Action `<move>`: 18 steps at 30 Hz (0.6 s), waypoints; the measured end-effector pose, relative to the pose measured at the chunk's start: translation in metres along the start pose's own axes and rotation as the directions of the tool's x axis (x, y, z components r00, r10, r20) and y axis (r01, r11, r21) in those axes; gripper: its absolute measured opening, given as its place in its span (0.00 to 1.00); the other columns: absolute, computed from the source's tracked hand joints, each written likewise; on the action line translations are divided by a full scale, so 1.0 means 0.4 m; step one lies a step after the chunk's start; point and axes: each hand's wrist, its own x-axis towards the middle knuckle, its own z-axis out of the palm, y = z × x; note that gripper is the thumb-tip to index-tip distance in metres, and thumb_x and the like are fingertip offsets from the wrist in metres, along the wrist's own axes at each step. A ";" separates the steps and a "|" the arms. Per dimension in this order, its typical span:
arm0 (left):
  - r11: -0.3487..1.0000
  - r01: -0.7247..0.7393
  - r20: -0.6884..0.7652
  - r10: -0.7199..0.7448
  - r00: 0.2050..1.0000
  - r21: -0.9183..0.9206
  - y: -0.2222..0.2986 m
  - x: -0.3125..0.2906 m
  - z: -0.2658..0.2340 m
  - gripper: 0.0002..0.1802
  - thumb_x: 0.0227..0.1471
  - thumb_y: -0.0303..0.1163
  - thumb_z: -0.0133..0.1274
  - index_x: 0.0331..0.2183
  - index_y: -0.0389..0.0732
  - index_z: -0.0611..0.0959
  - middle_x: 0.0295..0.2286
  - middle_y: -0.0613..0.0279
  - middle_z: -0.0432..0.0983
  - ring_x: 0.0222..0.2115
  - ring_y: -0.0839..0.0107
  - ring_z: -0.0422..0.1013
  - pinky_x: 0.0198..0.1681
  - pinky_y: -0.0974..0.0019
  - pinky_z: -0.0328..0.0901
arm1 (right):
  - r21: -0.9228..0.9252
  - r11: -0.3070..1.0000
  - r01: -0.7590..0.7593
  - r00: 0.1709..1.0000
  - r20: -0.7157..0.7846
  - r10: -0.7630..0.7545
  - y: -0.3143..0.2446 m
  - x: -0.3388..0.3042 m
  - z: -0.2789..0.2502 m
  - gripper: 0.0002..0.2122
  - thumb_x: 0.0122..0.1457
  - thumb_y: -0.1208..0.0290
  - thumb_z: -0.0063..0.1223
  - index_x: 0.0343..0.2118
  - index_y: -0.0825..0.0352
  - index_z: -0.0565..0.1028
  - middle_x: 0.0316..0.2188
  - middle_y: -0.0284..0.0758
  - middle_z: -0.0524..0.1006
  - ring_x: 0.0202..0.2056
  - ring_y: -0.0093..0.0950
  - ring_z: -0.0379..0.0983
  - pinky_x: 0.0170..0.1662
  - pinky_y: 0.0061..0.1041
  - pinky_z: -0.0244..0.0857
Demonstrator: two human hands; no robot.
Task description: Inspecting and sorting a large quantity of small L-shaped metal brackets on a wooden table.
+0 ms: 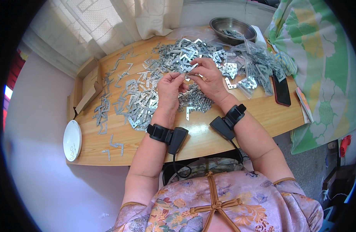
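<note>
Above the middle of the table, my left hand (169, 91) and my right hand (210, 80) meet at the fingertips. Both are closed in a pinch around something small and greyish, mostly hidden by the fingers. Behind and left of them spreads a heap of silver L-shaped corner brackets (141, 102) with screw holes. Just below my hands lies a pile of small metal pieces (199, 98), probably screws, too small to tell. One single L-shaped bracket (188, 112) rests in front of that pile.
An open cardboard box (87, 87) and a white plate (72, 141) sit at the left edge. Plastic bags of metal parts (259, 63), a phone (281, 91) and a steel bowl (234, 29) lie right and back. Cables hang from the black wrist devices (178, 139).
</note>
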 end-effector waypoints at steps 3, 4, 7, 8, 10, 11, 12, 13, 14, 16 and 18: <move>1.000 0.002 -0.004 -0.002 1.000 0.024 0.003 -0.001 0.004 0.07 0.46 0.26 0.55 0.28 0.34 0.74 0.20 0.62 0.72 0.15 0.76 0.69 0.16 0.79 0.61 | -0.051 0.998 0.037 0.999 0.026 -0.035 0.008 -0.001 0.001 0.04 0.40 0.75 0.57 0.21 0.63 0.73 0.33 0.30 0.73 0.34 0.28 0.68 0.34 0.24 0.63; 1.000 0.000 -0.002 0.000 1.000 0.030 0.003 0.000 0.005 0.07 0.46 0.26 0.55 0.28 0.34 0.74 0.19 0.62 0.72 0.15 0.77 0.69 0.16 0.79 0.61 | -0.052 0.998 0.035 0.999 0.026 -0.034 0.010 -0.001 0.000 0.04 0.40 0.75 0.57 0.21 0.63 0.73 0.33 0.30 0.73 0.34 0.28 0.68 0.34 0.24 0.63; 0.998 -0.019 -0.012 0.019 1.000 0.053 0.003 -0.002 0.006 0.08 0.46 0.27 0.55 0.28 0.34 0.74 0.19 0.62 0.72 0.15 0.77 0.69 0.16 0.79 0.61 | -0.072 0.995 0.071 0.997 -0.010 -0.072 0.010 -0.002 0.001 0.04 0.42 0.73 0.56 0.21 0.64 0.73 0.32 0.31 0.73 0.30 0.29 0.69 0.32 0.25 0.64; 0.997 -0.036 -0.023 0.038 0.999 0.069 0.004 -0.003 0.005 0.08 0.46 0.27 0.55 0.28 0.34 0.74 0.19 0.62 0.72 0.15 0.77 0.68 0.16 0.79 0.61 | 0.017 0.998 -0.057 0.998 -0.036 0.058 0.009 -0.002 0.002 0.04 0.43 0.72 0.56 0.22 0.64 0.73 0.30 0.32 0.73 0.28 0.29 0.69 0.30 0.24 0.64; 0.997 -0.040 -0.026 0.041 0.999 0.066 0.003 -0.001 0.006 0.08 0.46 0.27 0.55 0.28 0.34 0.74 0.19 0.62 0.72 0.15 0.77 0.68 0.16 0.79 0.61 | 0.105 0.977 -0.184 0.980 -0.051 0.190 0.013 -0.007 -0.002 0.05 0.45 0.71 0.56 0.23 0.65 0.74 0.27 0.33 0.74 0.25 0.28 0.69 0.27 0.24 0.63; 0.997 -0.045 -0.030 0.047 0.998 0.064 0.003 0.000 0.005 0.08 0.46 0.27 0.55 0.29 0.34 0.74 0.19 0.62 0.73 0.15 0.78 0.68 0.17 0.79 0.61 | 0.136 0.920 -0.368 0.930 0.073 0.361 0.024 -0.012 -0.007 0.06 0.47 0.69 0.55 0.24 0.66 0.74 0.24 0.33 0.74 0.23 0.25 0.69 0.26 0.22 0.62; 0.997 -0.044 -0.027 0.046 0.999 0.065 0.002 0.000 0.005 0.08 0.46 0.27 0.55 0.29 0.34 0.74 0.19 0.62 0.73 0.15 0.78 0.68 0.17 0.79 0.61 | 0.143 0.829 -0.540 0.836 0.199 0.511 0.035 -0.016 -0.009 0.08 0.49 0.67 0.55 0.25 0.67 0.74 0.21 0.33 0.73 0.21 0.23 0.68 0.24 0.20 0.60; 0.996 -0.047 -0.012 0.048 0.999 0.077 0.001 0.000 0.004 0.09 0.46 0.27 0.55 0.29 0.33 0.74 0.19 0.62 0.73 0.15 0.78 0.69 0.17 0.79 0.62 | 0.143 0.829 -0.541 0.836 0.196 0.512 0.045 -0.019 -0.008 0.08 0.49 0.67 0.55 0.25 0.67 0.74 0.21 0.33 0.73 0.21 0.23 0.68 0.24 0.20 0.60; 0.995 -0.051 0.003 0.051 0.999 0.089 0.001 0.001 0.005 0.09 0.46 0.28 0.55 0.30 0.33 0.75 0.19 0.63 0.73 0.16 0.78 0.69 0.18 0.79 0.63 | 0.232 0.790 -0.567 0.822 0.228 0.522 0.055 -0.021 -0.005 0.08 0.50 0.67 0.54 0.25 0.68 0.74 0.20 0.32 0.73 0.22 0.20 0.67 0.24 0.19 0.59; 0.997 -0.042 0.040 0.039 0.998 0.060 0.003 0.000 0.007 0.08 0.47 0.29 0.55 0.30 0.35 0.75 0.21 0.64 0.73 0.17 0.78 0.69 0.20 0.78 0.64 | 0.319 0.742 -0.589 0.808 0.261 0.529 0.063 -0.023 0.000 0.09 0.51 0.66 0.54 0.26 0.68 0.74 0.18 0.30 0.72 0.22 0.17 0.66 0.24 0.18 0.58; 0.999 -0.031 0.077 0.029 0.997 0.030 0.001 0.002 0.005 0.08 0.48 0.29 0.54 0.30 0.36 0.76 0.23 0.64 0.73 0.19 0.78 0.70 0.22 0.77 0.65 | 0.437 0.651 -0.621 0.781 0.275 0.561 0.064 -0.024 0.004 0.10 0.52 0.66 0.53 0.25 0.69 0.74 0.18 0.28 0.72 0.22 0.15 0.64 0.25 0.18 0.58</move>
